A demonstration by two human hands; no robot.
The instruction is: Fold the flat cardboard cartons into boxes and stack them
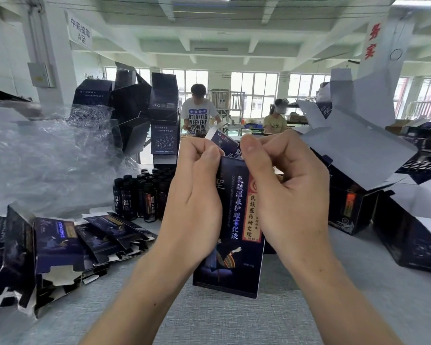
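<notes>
Table point(234, 324): two grips point(192, 195) point(284, 192) pinch one carton point(234, 257).

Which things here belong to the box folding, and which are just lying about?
Part of the job: the carton gripped by the left hand and right hand; flat cartons on the table's left; folded boxes piled behind.
Just lying about: dark bottles; crumpled plastic wrap.

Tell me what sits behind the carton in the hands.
Behind the carton, left of it, stands a cluster of dark bottles; farther back, stacked dark boxes. The left hand and right hand grip its top; they hide whatever lies directly behind.
</notes>
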